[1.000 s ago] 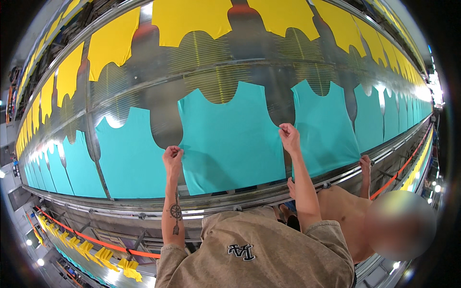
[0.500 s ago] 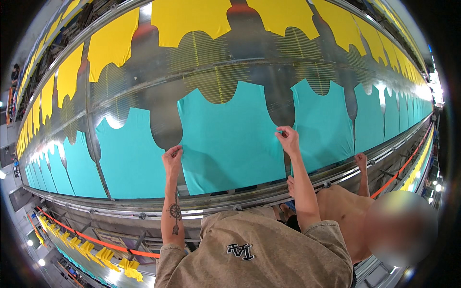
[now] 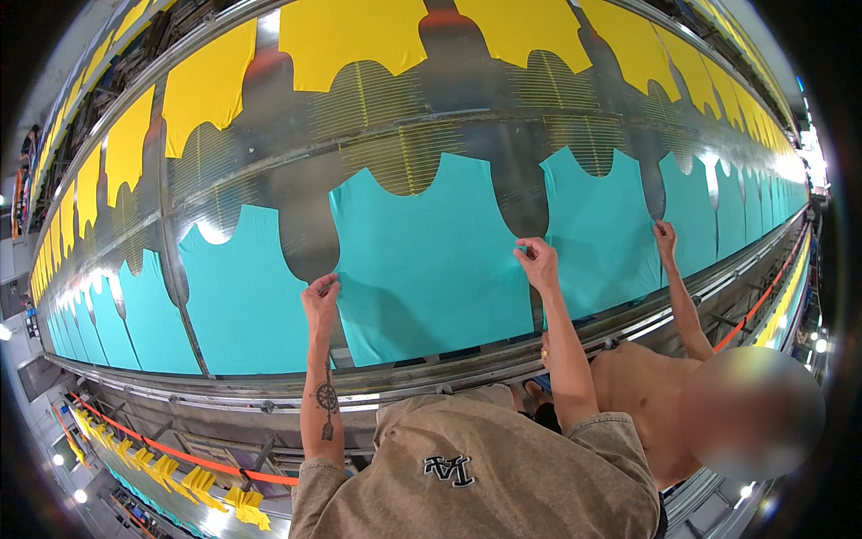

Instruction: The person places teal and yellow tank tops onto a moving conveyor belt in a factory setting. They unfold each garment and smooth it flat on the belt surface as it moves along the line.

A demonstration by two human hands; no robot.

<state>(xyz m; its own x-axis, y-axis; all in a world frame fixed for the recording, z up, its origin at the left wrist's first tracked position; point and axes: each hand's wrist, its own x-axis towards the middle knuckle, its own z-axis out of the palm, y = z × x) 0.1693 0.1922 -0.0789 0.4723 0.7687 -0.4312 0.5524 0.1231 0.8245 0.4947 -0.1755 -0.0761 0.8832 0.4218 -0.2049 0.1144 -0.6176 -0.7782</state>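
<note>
A turquoise cut shirt panel (image 3: 426,260) lies almost flat on the long table in front of me, its scooped neckline on the far side. My left hand (image 3: 321,301) pinches the panel's left edge just below the armhole, where small folds run inward. At the opposite edge, about level with the armhole's lower end, my right hand (image 3: 537,259) has thumb and fingers closed on the fabric. The lower hem lies along the near side of the table.
More turquoise panels (image 3: 242,296) line the near side, with yellow panels (image 3: 355,40) opposite. Between them the dark table surface (image 3: 296,184) carries yellow ruled marks. A metal rail (image 3: 413,386) edges the table. To my right, a co-worker's hand (image 3: 664,238) touches the neighbouring panel.
The co-worker's hand has moved up from the table's near edge to the neighbouring panel's right side. My hands stay in nearly the same place on the panel's edges.
</note>
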